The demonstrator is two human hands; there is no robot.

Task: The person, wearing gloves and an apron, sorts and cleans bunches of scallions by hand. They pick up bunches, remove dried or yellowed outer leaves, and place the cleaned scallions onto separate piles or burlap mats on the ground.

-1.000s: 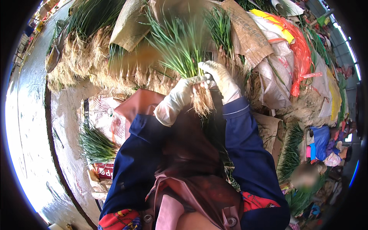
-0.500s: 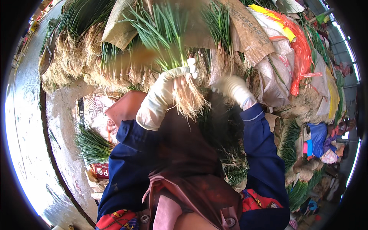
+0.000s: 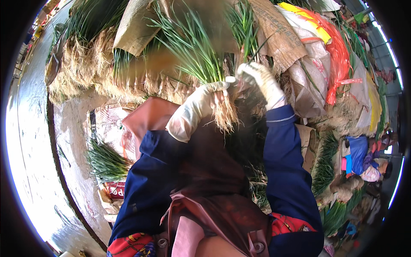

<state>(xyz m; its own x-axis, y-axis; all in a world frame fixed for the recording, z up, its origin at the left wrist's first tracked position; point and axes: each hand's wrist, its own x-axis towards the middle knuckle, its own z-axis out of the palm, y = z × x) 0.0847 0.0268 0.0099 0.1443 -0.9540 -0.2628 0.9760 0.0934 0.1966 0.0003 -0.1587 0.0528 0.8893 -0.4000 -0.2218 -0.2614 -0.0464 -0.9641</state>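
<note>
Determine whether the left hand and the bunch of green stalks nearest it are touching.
Touching. The head view shows the left hand wrapped around the bunch of green stalks, gloved fingers closed across it above the pale roots.

Left hand (image 3: 201, 99): thin, smooth, rubbery glove (image 3: 182, 122) around spring onions (image 3: 209, 70) with satiny leaves (image 3: 190, 49) and dry, stringy roots (image 3: 225, 115). Right of the right hand (image 3: 261, 83): crinkled sack (image 3: 308, 94), glossy red plastic (image 3: 337, 64). Below both: sheeny, leather-like apron (image 3: 212, 192).

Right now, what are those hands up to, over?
Left hand: closed around onions, roots hanging below. Right hand: just right of them, grip unclear. Brown sacking beyond it.
</note>
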